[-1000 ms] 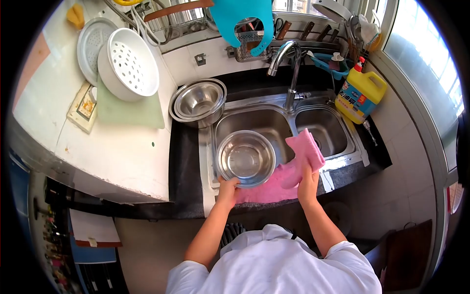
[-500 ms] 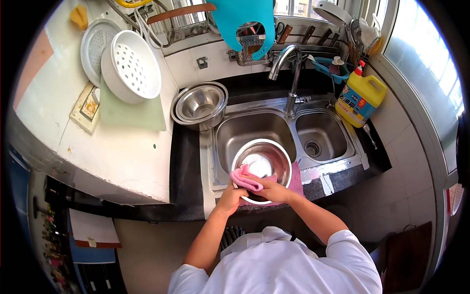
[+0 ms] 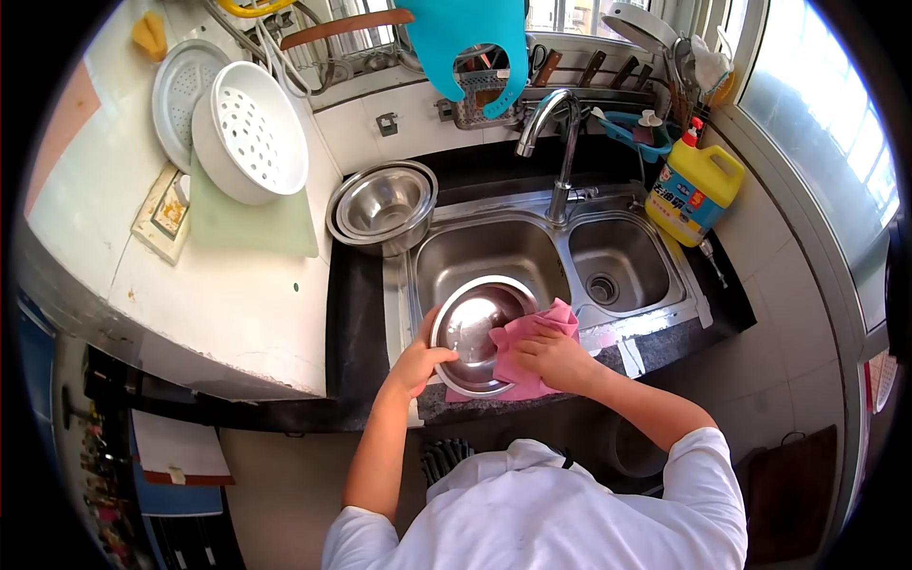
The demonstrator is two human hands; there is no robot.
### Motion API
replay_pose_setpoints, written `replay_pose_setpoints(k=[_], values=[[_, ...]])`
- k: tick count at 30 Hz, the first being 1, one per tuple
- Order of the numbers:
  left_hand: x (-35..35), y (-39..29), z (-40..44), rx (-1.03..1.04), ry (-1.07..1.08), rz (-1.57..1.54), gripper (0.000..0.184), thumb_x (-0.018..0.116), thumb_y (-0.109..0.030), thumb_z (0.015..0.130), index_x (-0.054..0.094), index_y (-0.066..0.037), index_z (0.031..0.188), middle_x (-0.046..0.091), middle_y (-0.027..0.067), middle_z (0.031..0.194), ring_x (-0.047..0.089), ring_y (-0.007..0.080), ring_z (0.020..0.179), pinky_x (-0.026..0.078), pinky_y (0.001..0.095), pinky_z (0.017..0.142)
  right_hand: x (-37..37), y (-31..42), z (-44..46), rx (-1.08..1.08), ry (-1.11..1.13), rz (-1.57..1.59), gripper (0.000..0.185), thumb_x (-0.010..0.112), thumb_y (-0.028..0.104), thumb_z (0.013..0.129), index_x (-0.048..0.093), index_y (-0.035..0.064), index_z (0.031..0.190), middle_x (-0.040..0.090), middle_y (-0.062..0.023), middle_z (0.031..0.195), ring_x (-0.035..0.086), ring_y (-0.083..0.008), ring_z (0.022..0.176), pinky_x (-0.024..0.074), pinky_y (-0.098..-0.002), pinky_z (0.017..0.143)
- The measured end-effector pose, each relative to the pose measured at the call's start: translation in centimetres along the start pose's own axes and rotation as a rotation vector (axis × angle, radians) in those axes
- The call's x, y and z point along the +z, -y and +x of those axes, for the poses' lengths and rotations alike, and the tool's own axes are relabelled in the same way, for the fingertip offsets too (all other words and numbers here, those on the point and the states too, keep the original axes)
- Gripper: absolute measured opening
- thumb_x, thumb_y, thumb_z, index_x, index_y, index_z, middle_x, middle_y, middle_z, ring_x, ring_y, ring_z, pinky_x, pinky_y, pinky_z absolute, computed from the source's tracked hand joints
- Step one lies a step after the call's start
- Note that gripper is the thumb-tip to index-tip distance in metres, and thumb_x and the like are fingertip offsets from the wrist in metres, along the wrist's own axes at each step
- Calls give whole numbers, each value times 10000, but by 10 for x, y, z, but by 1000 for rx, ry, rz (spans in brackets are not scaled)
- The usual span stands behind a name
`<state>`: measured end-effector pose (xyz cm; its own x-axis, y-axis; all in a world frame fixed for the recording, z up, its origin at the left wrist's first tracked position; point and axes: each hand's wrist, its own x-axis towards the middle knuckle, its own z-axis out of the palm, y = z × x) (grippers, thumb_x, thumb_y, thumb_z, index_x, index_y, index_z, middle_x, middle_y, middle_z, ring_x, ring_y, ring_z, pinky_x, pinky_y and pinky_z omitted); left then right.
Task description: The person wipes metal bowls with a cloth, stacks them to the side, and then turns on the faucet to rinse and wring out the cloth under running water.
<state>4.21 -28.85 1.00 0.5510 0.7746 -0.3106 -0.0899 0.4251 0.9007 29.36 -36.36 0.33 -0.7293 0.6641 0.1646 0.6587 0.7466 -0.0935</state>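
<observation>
Cloth and right hand have shifted from the near-left rim of the bowl to its right side. Bowl sits between the hands: left hand grips its left rim, thumb inside; right hand's fingers bend over the cloth. Beyond the grip lies the sink.
</observation>
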Motion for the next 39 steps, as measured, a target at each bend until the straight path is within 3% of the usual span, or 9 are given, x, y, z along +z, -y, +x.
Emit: replay_pose_setpoints(k=[4,6,12,17,21,24,29,34,39], values=[[29,13,10,118,-244,-187,672,588,-161,846,220,-79,1402,381,159,1312,416,223,1181,355,333,974,-17,34,34,770,-193,618,570,572,146,762,395,99,1301,574,-196,1118,570,-355,979,466,-413,822],[30,36,25,226,-247,-265,609,547,-213,879,250,-60,1388,374,132,1325,405,219,1189,335,332,985,1,54,46,679,-244,1021,620,608,231,775,364,63,1319,545,-238,1137,538,-359,1039,428,-408,893],[2,23,26,88,-147,-80,510,532,-181,877,363,-40,1337,471,120,1255,442,184,1145,340,288,962,51,34,20,131,-292,81,475,550,181,771,485,75,1229,562,-107,1168,520,-250,1108,375,-386,972],[6,-8,14,6,-60,198,580,554,-188,863,299,-52,1366,494,124,1199,506,176,1045,410,296,880,43,12,4,14,-364,-27,365,544,132,726,573,83,1086,607,-55,1077,587,-185,985,434,-362,882],[37,15,10,150,-197,-71,758,557,-226,871,42,-193,1426,475,89,1130,497,180,1003,450,357,800,42,31,25,336,-386,210,461,596,74,664,524,49,1119,608,-114,1022,618,-278,820,474,-390,743],[59,33,20,242,-283,-215,670,537,-219,882,143,-124,1416,465,71,1167,474,153,1017,399,284,868,34,55,50,490,-468,559,576,609,37,644,455,32,1198,587,-140,1063,592,-324,877,473,-402,748],[35,17,16,291,-257,-30,494,485,-209,900,345,-29,1338,475,96,1237,460,156,1102,340,263,943,50,50,26,241,-286,337,588,576,61,688,442,64,1261,521,-134,1207,504,-282,1126,408,-402,941],[14,-10,3,-1,12,178,509,531,-223,893,373,-31,1337,500,106,1237,473,158,1122,406,279,898,51,19,-7,52,-292,-20,441,517,181,742,532,136,1181,573,-40,1146,552,-211,1063,415,-385,937],[43,15,0,97,-82,-22,846,598,-249,867,-19,-91,1424,464,131,1175,517,196,1040,472,318,808,32,47,16,337,-417,276,536,611,76,673,503,93,1198,620,-80,1010,593,-285,920,442,-390,854]])
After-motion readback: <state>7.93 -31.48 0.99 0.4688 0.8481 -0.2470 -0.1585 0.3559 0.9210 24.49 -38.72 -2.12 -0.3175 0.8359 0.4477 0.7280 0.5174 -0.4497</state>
